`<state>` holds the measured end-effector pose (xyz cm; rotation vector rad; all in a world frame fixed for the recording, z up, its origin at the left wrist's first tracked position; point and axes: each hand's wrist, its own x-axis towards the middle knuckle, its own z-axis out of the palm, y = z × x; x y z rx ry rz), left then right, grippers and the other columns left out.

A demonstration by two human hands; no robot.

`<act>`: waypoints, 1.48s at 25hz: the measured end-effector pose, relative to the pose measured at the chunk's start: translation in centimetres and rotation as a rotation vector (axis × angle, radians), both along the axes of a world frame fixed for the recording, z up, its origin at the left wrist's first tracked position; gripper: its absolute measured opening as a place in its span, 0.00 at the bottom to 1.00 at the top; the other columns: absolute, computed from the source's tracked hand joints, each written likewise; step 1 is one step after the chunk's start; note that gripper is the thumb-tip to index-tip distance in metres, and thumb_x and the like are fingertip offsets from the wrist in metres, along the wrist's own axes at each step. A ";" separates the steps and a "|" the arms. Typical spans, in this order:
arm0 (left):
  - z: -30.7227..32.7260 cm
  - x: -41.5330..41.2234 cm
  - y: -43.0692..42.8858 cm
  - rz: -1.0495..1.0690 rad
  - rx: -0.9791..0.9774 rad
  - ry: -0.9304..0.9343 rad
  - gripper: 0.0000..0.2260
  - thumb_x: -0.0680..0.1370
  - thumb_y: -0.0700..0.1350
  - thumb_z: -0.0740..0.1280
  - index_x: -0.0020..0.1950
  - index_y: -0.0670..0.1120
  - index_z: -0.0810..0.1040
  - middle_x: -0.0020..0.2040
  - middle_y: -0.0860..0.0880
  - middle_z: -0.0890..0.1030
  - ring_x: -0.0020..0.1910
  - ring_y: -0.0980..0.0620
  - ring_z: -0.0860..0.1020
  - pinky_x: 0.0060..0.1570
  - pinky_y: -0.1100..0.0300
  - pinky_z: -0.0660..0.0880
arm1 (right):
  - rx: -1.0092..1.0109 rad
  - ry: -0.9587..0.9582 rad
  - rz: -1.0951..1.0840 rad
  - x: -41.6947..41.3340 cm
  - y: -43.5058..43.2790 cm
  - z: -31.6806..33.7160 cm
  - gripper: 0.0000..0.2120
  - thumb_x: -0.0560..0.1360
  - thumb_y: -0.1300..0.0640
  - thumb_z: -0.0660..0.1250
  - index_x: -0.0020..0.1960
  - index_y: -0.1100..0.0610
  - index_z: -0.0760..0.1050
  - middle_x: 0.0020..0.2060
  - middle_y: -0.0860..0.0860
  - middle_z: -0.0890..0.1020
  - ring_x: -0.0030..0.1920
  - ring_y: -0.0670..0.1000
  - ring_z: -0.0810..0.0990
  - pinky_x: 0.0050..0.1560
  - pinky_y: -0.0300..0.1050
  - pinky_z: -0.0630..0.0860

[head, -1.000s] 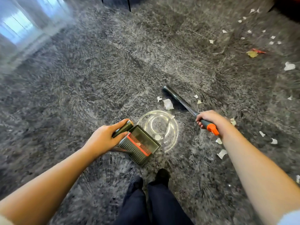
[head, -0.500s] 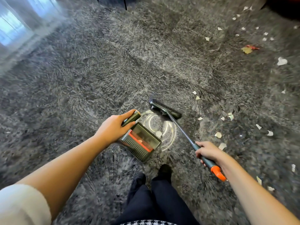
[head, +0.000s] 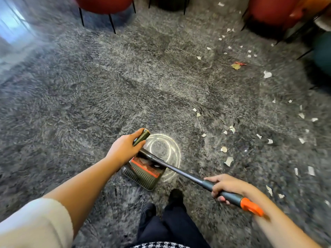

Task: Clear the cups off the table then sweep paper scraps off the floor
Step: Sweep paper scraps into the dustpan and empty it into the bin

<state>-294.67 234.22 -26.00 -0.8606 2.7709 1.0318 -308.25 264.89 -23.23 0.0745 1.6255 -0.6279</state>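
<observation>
Sweeping looks barely begun: left grip [head: 123, 149] clamped on the dustpan [head: 143, 179], right grip [head: 226, 187] on the broom [head: 186, 173], many paper scraps [head: 267, 74] littering the floor [head: 89, 104].

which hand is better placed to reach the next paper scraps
Right. The right hand grips the broom, and the nearest paper scraps lie on that side of the carpet. The left hand is busy holding the dustpan by its handle.

I see one red chair [head: 103, 4] far left on thin black legs, another red chair [head: 268, 13] far right, a teal seat [head: 322, 51] beside it, and a yellow leaf [head: 236, 66] nearer me.
</observation>
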 end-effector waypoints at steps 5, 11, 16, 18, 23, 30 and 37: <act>-0.3 0.0 -0.2 -0.002 -0.016 -0.018 0.23 0.78 0.55 0.64 0.72 0.56 0.67 0.42 0.46 0.80 0.41 0.44 0.79 0.34 0.57 0.67 | -0.044 -0.033 -0.117 0.4 2.6 2.4 0.31 0.73 0.76 0.54 0.73 0.57 0.59 0.25 0.55 0.74 0.17 0.46 0.69 0.15 0.34 0.65; -0.5 0.1 -0.3 -0.005 -0.024 0.003 0.23 0.77 0.54 0.64 0.72 0.56 0.68 0.33 0.51 0.76 0.31 0.52 0.74 0.30 0.58 0.66 | -0.041 0.074 -0.250 1.4 5.0 3.4 0.33 0.73 0.77 0.55 0.74 0.58 0.58 0.24 0.56 0.74 0.16 0.47 0.69 0.15 0.34 0.66; -0.4 0.3 0.1 -0.008 -0.018 0.003 0.23 0.78 0.54 0.64 0.72 0.55 0.68 0.34 0.50 0.76 0.33 0.48 0.74 0.32 0.57 0.67 | 0.023 0.239 -0.232 3.2 3.4 1.0 0.33 0.71 0.75 0.58 0.74 0.58 0.60 0.29 0.57 0.74 0.16 0.46 0.71 0.17 0.34 0.66; -0.4 0.5 0.2 -0.013 -0.005 0.014 0.22 0.78 0.53 0.65 0.72 0.53 0.68 0.36 0.49 0.77 0.32 0.50 0.74 0.33 0.57 0.67 | 0.040 0.230 -0.332 3.1 3.4 -0.2 0.32 0.72 0.75 0.58 0.74 0.58 0.61 0.28 0.57 0.73 0.15 0.46 0.69 0.16 0.33 0.66; 0.8 -2.6 1.8 -0.152 0.063 0.077 0.22 0.77 0.50 0.67 0.71 0.52 0.70 0.37 0.47 0.80 0.32 0.51 0.77 0.33 0.58 0.69 | -0.004 0.035 -0.726 -0.1 8.2 0.2 0.19 0.76 0.73 0.51 0.63 0.60 0.67 0.29 0.56 0.69 0.14 0.45 0.67 0.14 0.30 0.63; 1.8 -13.2 5.1 -0.390 -0.020 0.068 0.22 0.77 0.51 0.67 0.70 0.54 0.70 0.47 0.44 0.83 0.46 0.43 0.82 0.39 0.56 0.73 | 0.020 0.070 -0.972 -5.3 18.1 1.6 0.23 0.76 0.73 0.51 0.70 0.63 0.62 0.30 0.58 0.69 0.14 0.46 0.67 0.14 0.30 0.64; 1.6 -26.4 9.1 -0.608 -0.094 0.000 0.23 0.77 0.51 0.66 0.72 0.55 0.67 0.57 0.46 0.82 0.52 0.47 0.81 0.41 0.58 0.73 | 0.043 0.140 -1.092 -13.6 23.8 0.5 0.12 0.77 0.72 0.52 0.37 0.63 0.65 0.19 0.56 0.69 0.12 0.46 0.66 0.14 0.29 0.63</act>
